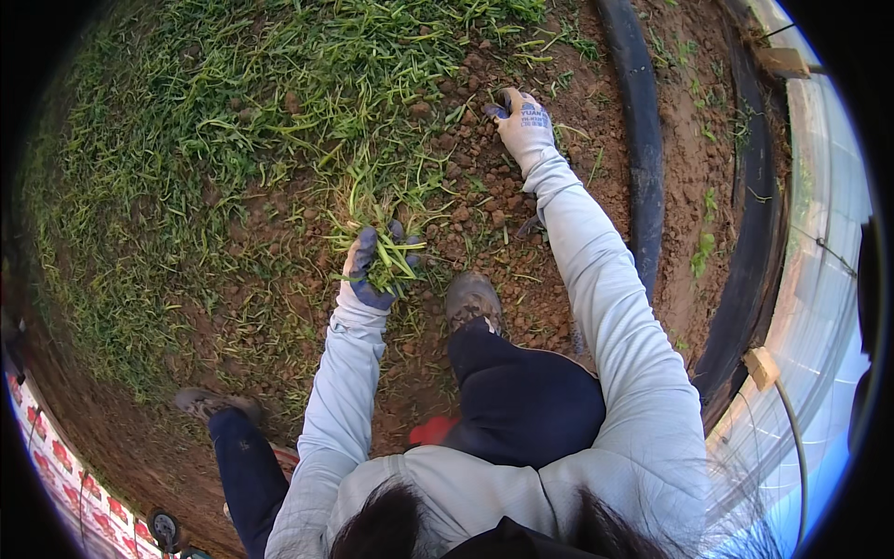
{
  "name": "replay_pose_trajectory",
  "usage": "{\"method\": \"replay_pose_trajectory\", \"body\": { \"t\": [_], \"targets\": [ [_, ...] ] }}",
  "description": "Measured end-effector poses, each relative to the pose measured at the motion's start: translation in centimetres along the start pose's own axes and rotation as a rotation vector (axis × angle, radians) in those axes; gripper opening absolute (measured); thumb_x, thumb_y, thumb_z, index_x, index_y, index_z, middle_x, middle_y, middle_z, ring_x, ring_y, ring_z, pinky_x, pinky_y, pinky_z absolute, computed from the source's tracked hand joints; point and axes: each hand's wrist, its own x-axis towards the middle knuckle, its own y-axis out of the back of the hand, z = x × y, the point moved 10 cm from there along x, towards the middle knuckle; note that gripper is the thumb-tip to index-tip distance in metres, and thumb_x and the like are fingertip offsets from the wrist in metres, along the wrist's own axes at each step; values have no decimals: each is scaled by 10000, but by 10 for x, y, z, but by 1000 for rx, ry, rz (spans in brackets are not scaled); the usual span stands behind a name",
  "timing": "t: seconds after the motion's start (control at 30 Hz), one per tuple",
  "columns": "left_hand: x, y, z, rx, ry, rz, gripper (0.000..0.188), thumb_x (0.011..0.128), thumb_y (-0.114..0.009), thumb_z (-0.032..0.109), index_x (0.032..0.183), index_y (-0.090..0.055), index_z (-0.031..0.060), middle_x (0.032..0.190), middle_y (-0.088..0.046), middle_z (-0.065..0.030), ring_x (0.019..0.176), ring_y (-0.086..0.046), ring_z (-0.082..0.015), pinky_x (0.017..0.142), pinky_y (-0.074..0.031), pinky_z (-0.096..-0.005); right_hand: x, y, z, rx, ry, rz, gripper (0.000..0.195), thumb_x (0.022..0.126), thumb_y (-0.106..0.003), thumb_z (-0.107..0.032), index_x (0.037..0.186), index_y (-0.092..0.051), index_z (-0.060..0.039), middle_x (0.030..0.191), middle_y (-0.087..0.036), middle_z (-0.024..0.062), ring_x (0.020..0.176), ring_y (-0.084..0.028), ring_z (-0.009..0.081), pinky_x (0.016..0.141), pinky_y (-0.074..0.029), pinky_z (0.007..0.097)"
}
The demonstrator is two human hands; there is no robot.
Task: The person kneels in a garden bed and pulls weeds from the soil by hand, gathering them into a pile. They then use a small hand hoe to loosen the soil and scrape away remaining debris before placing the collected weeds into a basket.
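My left hand [374,265], in a pale glove with a dark blue coated palm, is closed around a bunch of cut green stems [392,257]. It is just above the ground, left of my boot. My right hand [522,120], gloved the same way, reaches farther out over crumbly brown soil [482,161]. Its fingers are bent near the soil; whether they hold anything is hidden. Green plants and loose stems [335,77] cover the ground ahead and to the left.
A thick black hose [637,126] runs along the right, with black sheeting [740,300] and a translucent plastic wall [817,279] beyond. My boots [473,300] rest on the soil. A small wheel [163,529] and red-patterned sheet [73,482] are at lower left.
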Motion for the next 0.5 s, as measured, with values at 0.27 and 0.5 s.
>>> {"method": "replay_pose_trajectory", "body": {
  "t": [0.27, 0.5],
  "targets": [
    [-7, -5, 9, 51, -28, 86, 320, 918, -590, 320, 1120, -572, 73, 1053, -626, -75, 964, -613, -312, 714, -532, -426, 10, 0, -6, -158, -100, -245, 325, 874, -564, -258, 1111, -591, -36, 1102, -637, 202, 1039, -606, 355, 887, -492, 417],
    [-8, -3, 13, 32, -36, 28, 320, 913, -595, 319, 1116, -578, 71, 1103, -628, -80, 980, -614, -311, 716, -540, -412, -28, 61, -2, 522, -85, -23, 339, 844, -650, -231, 1094, -618, -4, 987, -677, 171, 901, -655, 303, 800, -510, 340]
  ]
}}
